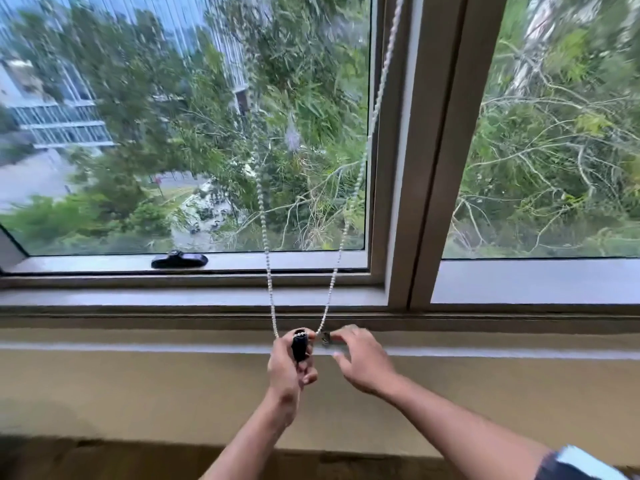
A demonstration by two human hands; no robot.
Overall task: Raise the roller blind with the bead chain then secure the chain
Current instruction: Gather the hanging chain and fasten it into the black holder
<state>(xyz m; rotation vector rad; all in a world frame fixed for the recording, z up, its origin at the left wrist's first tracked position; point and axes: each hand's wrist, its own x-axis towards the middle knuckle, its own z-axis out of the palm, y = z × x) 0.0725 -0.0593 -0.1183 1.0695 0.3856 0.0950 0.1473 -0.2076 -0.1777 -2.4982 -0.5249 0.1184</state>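
Observation:
A white bead chain (360, 168) hangs in a loop from the top of the window and runs down in two strands to the sill. At the bottom of the loop sits a black chain holder (299, 346), and my left hand (289, 368) is closed around it just below the sill edge. My right hand (363, 358) is beside it, fingertips pinching a small metal clip (325, 337) fixed at the sill front. The roller blind itself is out of view; the glass is uncovered.
A black window handle (179, 259) lies on the lower frame of the left pane. A thick vertical mullion (426, 150) splits the two panes. The grey sill (138, 344) runs across, with a beige wall below.

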